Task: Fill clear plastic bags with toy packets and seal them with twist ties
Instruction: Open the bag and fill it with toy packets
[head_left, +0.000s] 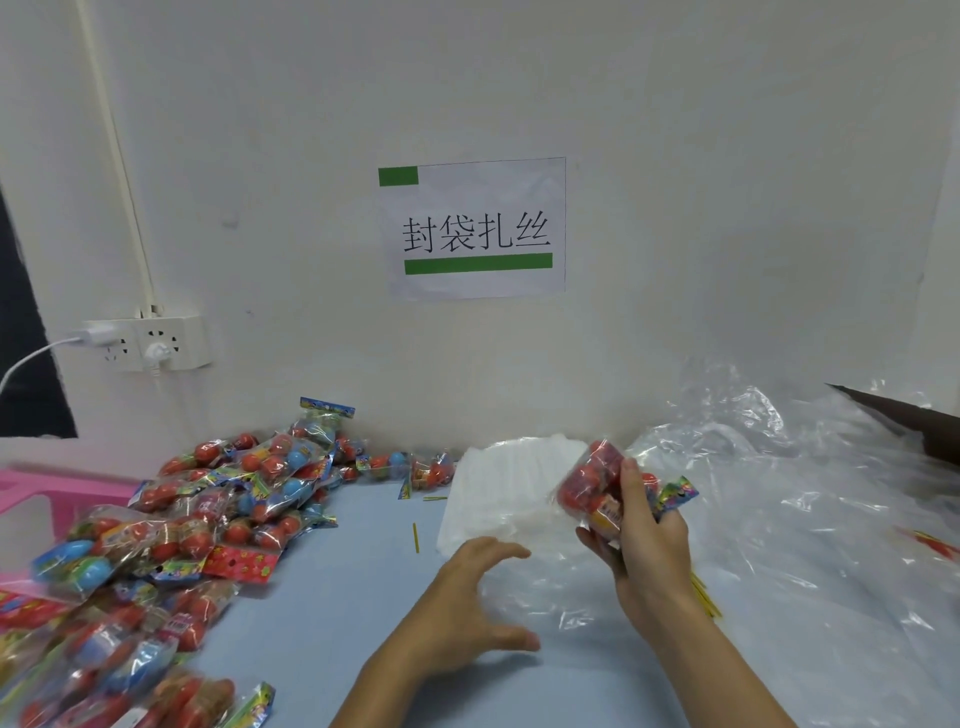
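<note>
My right hand (644, 540) grips a bunch of toy packets (595, 480) with red balls, held up above a clear plastic bag (550, 582) that lies on the blue table. My left hand (467, 608) hovers just left of that bag, fingers spread and holding nothing. A stack of flat clear bags (498, 483) lies behind the hands near the wall. Yellow twist ties (704, 597) show beside my right wrist, and a single twist tie (415, 537) lies left of the stack. A big heap of toy packets (208, 514) covers the table's left side.
Crumpled clear plastic sheeting (810, 499) fills the right side. A pink basket (31, 493) stands at the far left edge. A wall socket (150, 343) with a plugged cable and a paper sign (475, 228) are on the wall behind.
</note>
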